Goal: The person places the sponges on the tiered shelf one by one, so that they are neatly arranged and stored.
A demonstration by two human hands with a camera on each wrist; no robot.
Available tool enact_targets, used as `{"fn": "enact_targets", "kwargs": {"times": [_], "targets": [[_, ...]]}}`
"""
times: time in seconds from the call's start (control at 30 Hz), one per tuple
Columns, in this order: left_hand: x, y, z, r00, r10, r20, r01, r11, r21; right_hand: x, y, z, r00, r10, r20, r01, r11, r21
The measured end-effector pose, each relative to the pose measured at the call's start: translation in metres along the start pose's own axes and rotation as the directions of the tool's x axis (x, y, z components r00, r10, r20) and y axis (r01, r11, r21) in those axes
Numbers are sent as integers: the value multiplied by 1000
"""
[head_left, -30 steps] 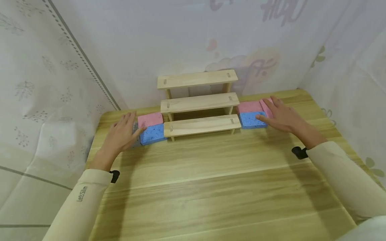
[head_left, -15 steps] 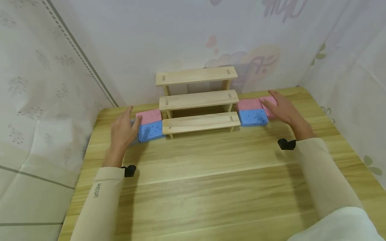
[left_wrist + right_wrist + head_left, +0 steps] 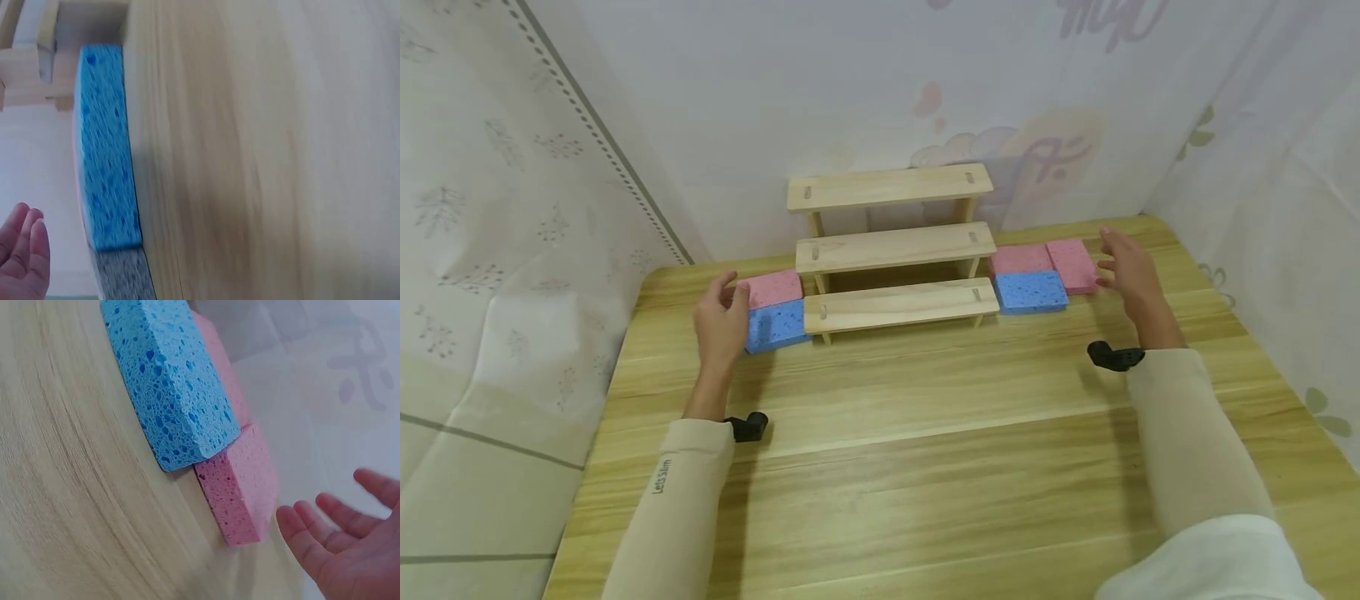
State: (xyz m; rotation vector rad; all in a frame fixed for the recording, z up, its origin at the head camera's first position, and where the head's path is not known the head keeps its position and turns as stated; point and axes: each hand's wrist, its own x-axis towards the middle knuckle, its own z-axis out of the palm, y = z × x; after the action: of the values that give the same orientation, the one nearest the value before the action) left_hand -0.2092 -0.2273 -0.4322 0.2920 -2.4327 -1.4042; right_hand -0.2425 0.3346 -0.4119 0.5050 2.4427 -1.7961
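Note:
My left hand (image 3: 721, 327) hovers at the left end of the left sponges, fingers loosely bent with nothing in them. Beside its thumb lie a pink sponge (image 3: 777, 288) and, in front of that, a blue sponge (image 3: 777, 325). A grey sponge (image 3: 126, 275) meets the blue one's end in the left wrist view; in the head view the hand covers it. On the right, a blue sponge (image 3: 1032, 292) lies before a pink sponge (image 3: 1021, 258), with another pink sponge (image 3: 1072, 265) at their right. Just right of that one, my right hand (image 3: 1135, 275) holds nothing, its fingers spread and relaxed.
A three-step wooden shelf (image 3: 895, 248) stands between the two sponge groups, near the back wall sheet (image 3: 715, 125). The wooden table (image 3: 880, 467) stretches toward me. Printed sheets hang at both sides. A black wrist camera (image 3: 748, 427) sits on the left cuff.
My right hand has come off the right-hand pink sponge and moved right. My left hand has shifted slightly right, its fingers now more bent. The sponges and shelf stay put.

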Motion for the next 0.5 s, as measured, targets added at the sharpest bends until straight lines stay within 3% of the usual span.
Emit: {"fn": "enact_targets", "kwargs": {"times": [0.1, 0.23, 0.4, 0.5], "targets": [[-1, 4, 5, 998, -66, 7, 66, 994, -91, -4, 3, -4, 997, 72, -9, -68, 978, 195], [-3, 11, 10, 980, -181, 86, 195, 962, -191, -10, 6, -10, 990, 142, 9, -135, 921, 366], [-7, 15, 11, 933, -313, 175, 357, 865, -352, -13, 9, -14, 965, 256, 57, -253, 851, 460], [-9, 16, 10, 912, -348, 219, 409, 813, -414, -13, 10, -15, 946, 309, 98, -318, 828, 462]]}}
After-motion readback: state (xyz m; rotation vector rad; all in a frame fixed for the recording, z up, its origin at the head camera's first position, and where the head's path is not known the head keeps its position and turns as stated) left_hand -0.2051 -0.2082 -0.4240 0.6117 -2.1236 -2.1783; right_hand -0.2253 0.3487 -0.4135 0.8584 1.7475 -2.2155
